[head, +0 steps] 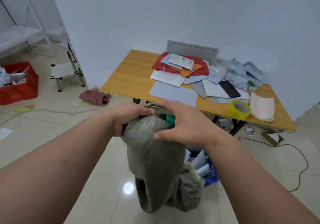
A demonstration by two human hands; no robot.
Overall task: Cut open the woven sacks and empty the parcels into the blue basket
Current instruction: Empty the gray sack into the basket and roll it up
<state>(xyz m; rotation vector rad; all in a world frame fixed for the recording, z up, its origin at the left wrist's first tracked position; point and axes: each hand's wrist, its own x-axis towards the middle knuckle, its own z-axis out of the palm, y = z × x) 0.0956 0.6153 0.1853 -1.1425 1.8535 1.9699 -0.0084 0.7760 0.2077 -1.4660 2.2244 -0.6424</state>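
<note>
Head view shows me both arms stretched forward over the tiled floor, holding a grey-green woven sack (152,156) up by its top so the body hangs down limp. My left hand (129,118) has its fingers curled tight round a bunched fold of the fabric at the upper left; that grip seems to carry the weight. My right hand (181,125) lies over the top right of the sack with fingers spread and the thumb pressing the cloth, and a green-handled tool (170,118), probably the cutter, shows just under the palm; I cannot tell whether the fingers really clasp it or only rest on it. Lifting the sack by one end makes sense as a way to let the contents slide out the lower opening, which gapes near the floor. The blue basket (210,173) sits on the floor just behind and right of the hanging sack, mostly hidden by it, with pale parcels (199,161) already inside and another crumpled sack (190,189) beside it. I judge this sack nearly emptied. The worktop (131,74) beyond carries loose mailers and a yellow tape roll (240,109).
</note>
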